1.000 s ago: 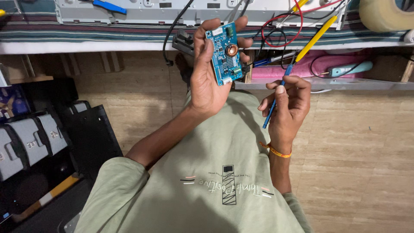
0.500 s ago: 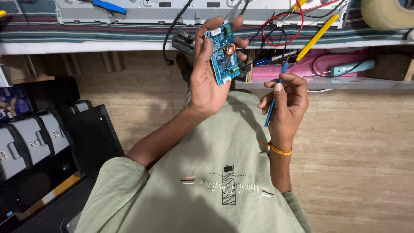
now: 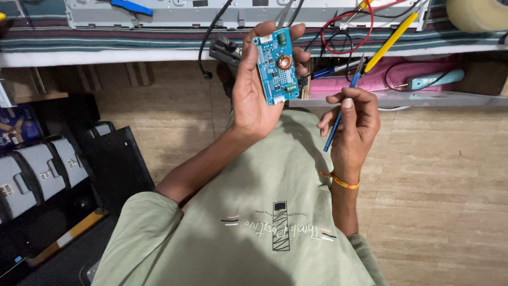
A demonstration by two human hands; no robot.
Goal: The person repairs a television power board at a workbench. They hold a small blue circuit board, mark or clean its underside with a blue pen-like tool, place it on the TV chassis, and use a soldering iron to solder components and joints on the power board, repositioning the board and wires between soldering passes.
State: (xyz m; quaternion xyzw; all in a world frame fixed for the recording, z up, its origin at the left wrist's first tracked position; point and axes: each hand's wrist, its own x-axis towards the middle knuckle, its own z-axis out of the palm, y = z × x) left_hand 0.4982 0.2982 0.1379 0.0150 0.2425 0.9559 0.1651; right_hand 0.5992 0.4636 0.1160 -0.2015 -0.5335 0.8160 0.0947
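Note:
My left hand (image 3: pixel 254 100) is raised in front of my chest and holds a small blue circuit board (image 3: pixel 276 66) upright between fingers and thumb. The board carries a copper coil, a green capacitor and white connectors, and it faces me. To its right, my right hand (image 3: pixel 352 124) pinches a thin blue-handled tool (image 3: pixel 338 119) like a pen. The tool's metal tip points up and away from the board without touching it. An orange band circles my right wrist.
A bench edge with striped cloth (image 3: pixel 106 39) runs across the top, bearing a white metal chassis (image 3: pixel 174 13), red and black wires (image 3: pixel 352 32) and a yellow-handled tool (image 3: pixel 389 42). A tape roll (image 3: pixel 476 13) sits top right. Black and grey cases (image 3: pixel 47 169) stand at left on the tiled floor.
Almost nothing differs. My right hand with the blue tool has edged slightly upward; the board stays held in the same place.

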